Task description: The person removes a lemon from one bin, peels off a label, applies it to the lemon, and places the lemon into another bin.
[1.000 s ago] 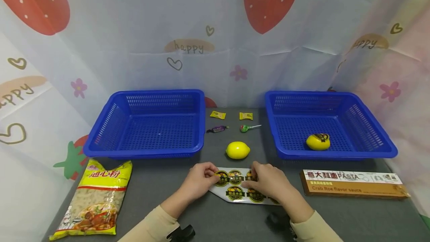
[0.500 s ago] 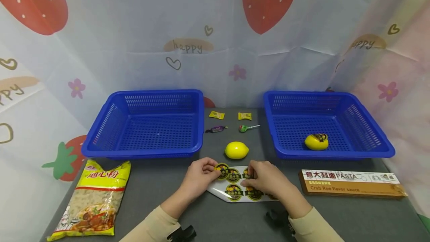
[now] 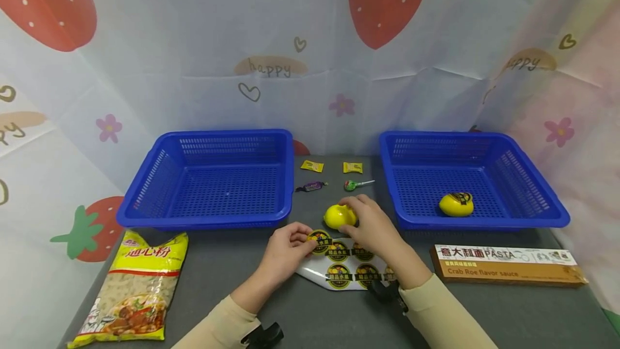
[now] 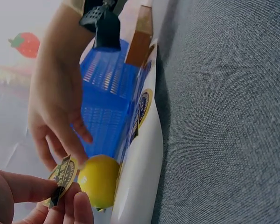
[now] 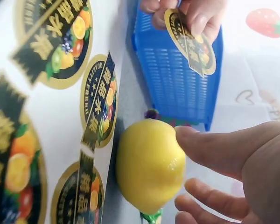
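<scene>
From the head view, the left hand (image 3: pixel 286 246) is pinching a round sticker (image 3: pixel 319 241) between thumb and fingertips, holding it just above the near-left corner of the sticker sheet (image 3: pixel 346 272), which is lying flat on the grey tabletop (image 3: pixel 484 311). The right hand (image 3: pixel 369 223) is reaching over the sheet with its fingers curving onto the lemon (image 3: pixel 337 216), which is sitting on the tabletop between the left blue basket (image 3: pixel 213 179) and the right blue basket (image 3: pixel 523 176). A second lemon with a sticker (image 3: pixel 456 204) is lying inside the right basket. Beyond the lemon, a lollipop (image 3: pixel 357 184), a wrapped candy (image 3: pixel 310 186) and two small yellow packets (image 3: pixel 312 166) are lying on the tabletop. A bag of macaroni (image 3: pixel 138 290) is lying at the near left and a pasta box (image 3: pixel 506 265) at the near right.

In the left wrist view, the left hand's fingers (image 4: pixel 23 189) are gripping the sticker (image 4: pixel 61 179) by its edge, just beside the lemon (image 4: pixel 99 179). The right hand (image 4: pixel 58 102) is hanging over the lemon with spread fingers.

In the right wrist view, the right hand's thumb (image 5: pixel 224 147) is touching the lemon (image 5: pixel 149 164); its fingers are loosely curved beside the fruit, not yet closing around it. The sticker sheet (image 5: pixel 60 116) is lying just beside the lemon.
</scene>
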Demonstrator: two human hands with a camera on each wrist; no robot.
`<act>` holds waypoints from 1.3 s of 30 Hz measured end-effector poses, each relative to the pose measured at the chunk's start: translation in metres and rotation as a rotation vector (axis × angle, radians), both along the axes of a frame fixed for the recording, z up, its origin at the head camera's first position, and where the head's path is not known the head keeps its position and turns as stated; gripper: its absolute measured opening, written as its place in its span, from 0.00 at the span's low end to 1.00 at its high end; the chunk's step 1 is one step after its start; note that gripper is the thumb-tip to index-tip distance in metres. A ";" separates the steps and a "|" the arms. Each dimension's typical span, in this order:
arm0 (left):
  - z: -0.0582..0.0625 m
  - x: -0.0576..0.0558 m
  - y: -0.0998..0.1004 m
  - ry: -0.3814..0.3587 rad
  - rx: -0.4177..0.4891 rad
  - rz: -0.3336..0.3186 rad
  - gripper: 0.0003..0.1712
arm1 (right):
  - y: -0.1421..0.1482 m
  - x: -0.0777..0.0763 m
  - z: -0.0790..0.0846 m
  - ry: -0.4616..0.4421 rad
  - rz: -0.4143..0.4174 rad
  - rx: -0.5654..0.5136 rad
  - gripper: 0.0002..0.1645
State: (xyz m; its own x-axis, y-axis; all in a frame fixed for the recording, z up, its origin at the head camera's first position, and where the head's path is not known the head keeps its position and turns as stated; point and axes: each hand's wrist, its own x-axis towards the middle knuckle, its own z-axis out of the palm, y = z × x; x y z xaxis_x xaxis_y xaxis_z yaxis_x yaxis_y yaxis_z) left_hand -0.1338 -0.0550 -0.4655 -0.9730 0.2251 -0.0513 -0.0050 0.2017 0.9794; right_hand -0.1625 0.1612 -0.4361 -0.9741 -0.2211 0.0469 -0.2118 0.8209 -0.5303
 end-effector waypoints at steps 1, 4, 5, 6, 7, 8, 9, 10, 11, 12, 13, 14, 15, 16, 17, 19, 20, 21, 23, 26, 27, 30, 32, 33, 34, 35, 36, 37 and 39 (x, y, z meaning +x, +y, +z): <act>0.000 0.000 0.000 -0.003 0.004 0.002 0.08 | -0.001 -0.003 -0.001 0.000 0.002 0.002 0.31; 0.000 0.000 0.000 -0.017 0.019 0.011 0.09 | -0.004 -0.011 -0.004 -0.020 0.004 0.004 0.35; 0.000 0.000 0.000 -0.020 0.021 0.014 0.09 | -0.005 -0.014 -0.005 -0.030 0.006 0.003 0.36; 0.000 -0.001 0.001 -0.025 0.022 0.017 0.09 | -0.005 -0.016 -0.006 -0.040 0.008 0.004 0.36; 0.000 -0.001 0.001 -0.025 0.023 0.017 0.09 | -0.006 -0.018 -0.007 -0.050 0.011 0.003 0.37; 0.000 -0.001 0.001 -0.028 0.025 0.018 0.09 | -0.006 -0.019 -0.008 -0.061 0.015 0.003 0.37; 0.000 -0.002 0.002 -0.029 0.027 0.017 0.09 | -0.006 -0.020 -0.008 -0.070 0.021 0.004 0.37; 0.001 -0.002 0.002 -0.031 0.029 0.016 0.09 | -0.006 -0.021 -0.009 -0.076 0.028 0.004 0.37; 0.001 -0.002 0.002 -0.032 0.031 0.016 0.09 | -0.006 -0.022 -0.011 -0.080 0.033 0.004 0.36; 0.001 -0.002 0.002 -0.035 0.035 0.015 0.09 | -0.005 -0.022 -0.012 -0.079 0.038 0.002 0.36; 0.002 -0.002 0.002 -0.037 0.040 0.016 0.09 | -0.005 -0.022 -0.013 -0.074 0.040 -0.005 0.35; 0.002 -0.002 0.002 -0.037 0.039 0.018 0.10 | -0.004 -0.022 -0.014 -0.072 0.037 -0.020 0.35; 0.002 -0.002 0.002 -0.033 0.035 0.018 0.10 | -0.003 -0.021 -0.015 -0.073 0.030 -0.044 0.35; 0.003 -0.003 0.003 -0.028 0.027 0.020 0.10 | -0.002 -0.021 -0.017 -0.078 0.017 -0.077 0.35; 0.003 -0.003 0.003 -0.021 0.017 0.019 0.11 | 0.000 -0.020 -0.018 -0.082 0.002 -0.114 0.36; 0.004 -0.004 0.003 -0.008 0.004 0.021 0.12 | 0.004 -0.016 -0.019 -0.101 -0.023 -0.207 0.38; 0.004 -0.004 0.003 0.000 0.000 0.023 0.12 | 0.007 -0.015 -0.019 -0.118 -0.033 -0.258 0.40; 0.005 -0.004 0.003 0.000 0.003 0.025 0.13 | 0.008 -0.013 -0.020 -0.145 -0.038 -0.314 0.40; 0.007 -0.004 0.004 0.001 0.016 0.029 0.14 | 0.011 -0.009 -0.019 -0.198 -0.026 -0.430 0.40; 0.010 -0.003 0.007 -0.004 0.050 0.035 0.13 | 0.014 -0.002 -0.017 -0.311 0.009 -0.607 0.37; 0.011 -0.003 0.008 -0.007 0.061 0.036 0.13 | 0.014 0.000 -0.016 -0.347 0.022 -0.659 0.37; 0.014 -0.002 0.012 -0.003 0.085 0.045 0.13 | 0.017 0.007 -0.015 -0.407 0.048 -0.746 0.34; 0.015 -0.002 0.014 0.002 0.093 0.052 0.13 | 0.018 0.011 -0.016 -0.420 0.056 -0.755 0.33; 0.015 -0.002 0.015 0.006 0.096 0.053 0.13 | 0.019 0.013 -0.016 -0.418 0.058 -0.750 0.33; 0.015 -0.002 0.015 0.006 0.098 0.052 0.13 | 0.020 0.014 -0.017 -0.416 0.059 -0.745 0.32; 0.016 -0.002 0.016 0.002 0.101 0.048 0.13 | 0.021 0.016 -0.017 -0.412 0.062 -0.740 0.32; 0.016 -0.002 0.016 0.001 0.102 0.045 0.13 | 0.021 0.016 -0.017 -0.410 0.065 -0.735 0.33; 0.016 -0.002 0.016 -0.001 0.103 0.043 0.14 | 0.022 0.017 -0.018 -0.409 0.069 -0.732 0.33; 0.017 -0.002 0.017 -0.007 0.107 0.037 0.14 | 0.022 0.018 -0.019 -0.403 0.081 -0.738 0.33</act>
